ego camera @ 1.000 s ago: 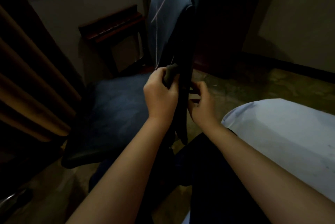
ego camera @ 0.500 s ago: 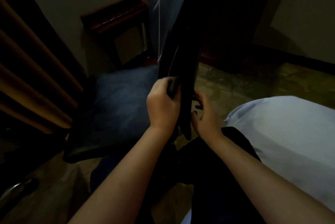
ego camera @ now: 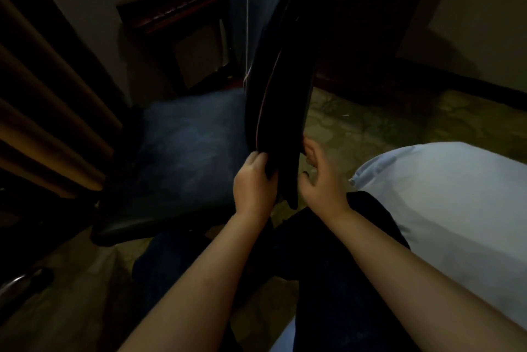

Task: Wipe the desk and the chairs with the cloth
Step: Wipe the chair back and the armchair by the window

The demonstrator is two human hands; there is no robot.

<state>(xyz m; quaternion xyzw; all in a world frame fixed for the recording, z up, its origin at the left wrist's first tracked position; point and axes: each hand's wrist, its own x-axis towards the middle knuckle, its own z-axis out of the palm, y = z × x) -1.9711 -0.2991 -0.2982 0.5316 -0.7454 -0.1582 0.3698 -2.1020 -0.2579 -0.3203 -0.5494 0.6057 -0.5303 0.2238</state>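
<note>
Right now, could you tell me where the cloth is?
Mid head view: the left hand grips the cloth against the lower edge of the chair back, beside the right hand.

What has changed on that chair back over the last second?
The left hand, gripping the cloth, and the right hand slid down the chair back toward its lower end. Hand positions on either side are unchanged, and the seat stayed put.

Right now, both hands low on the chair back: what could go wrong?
1. The left hand holds the cloth on the edge of the chair back while the right hand seems to grip the other side; a hard pull could swing it into the person's legs.
2. Dim light, dark cloth on dark backing: missed patches are likely.
</note>
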